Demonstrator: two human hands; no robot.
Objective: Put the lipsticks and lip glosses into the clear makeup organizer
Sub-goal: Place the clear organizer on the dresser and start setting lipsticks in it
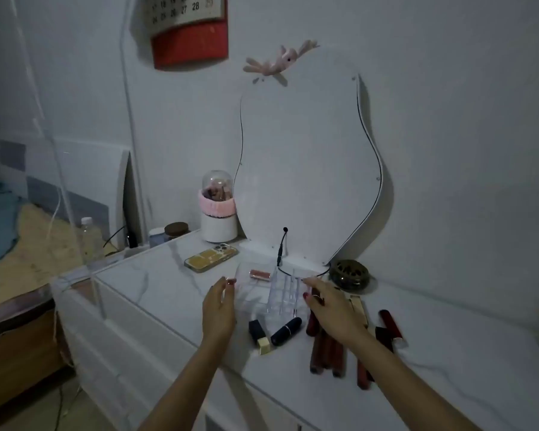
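Observation:
The clear makeup organizer (280, 293) stands on the white marble-look dresser top (168, 284), in front of the mirror, with a pink tube (260, 274) lying in its back part. My left hand (220, 306) is open, fingertips at the organizer's left edge. My right hand (327, 303) reaches its right wall, thumb and fingertips touching it with relaxed fingers. In front lie a black-and-gold lipstick (259, 335) and a navy lipstick (286, 330). Several dark red lip gloss tubes (327, 356) lie partly under my right wrist. A red gloss (391, 326) and a gold tube (360, 309) lie further right.
A wavy-edged mirror (308, 181) leans on the wall, with a black cable (280, 256) at its foot. A phone (211, 259) lies back left and a domed brush holder (218, 213) stands behind it. A round dark dish (349, 274) sits right of the organizer. The dresser's front edge runs close by the lipsticks.

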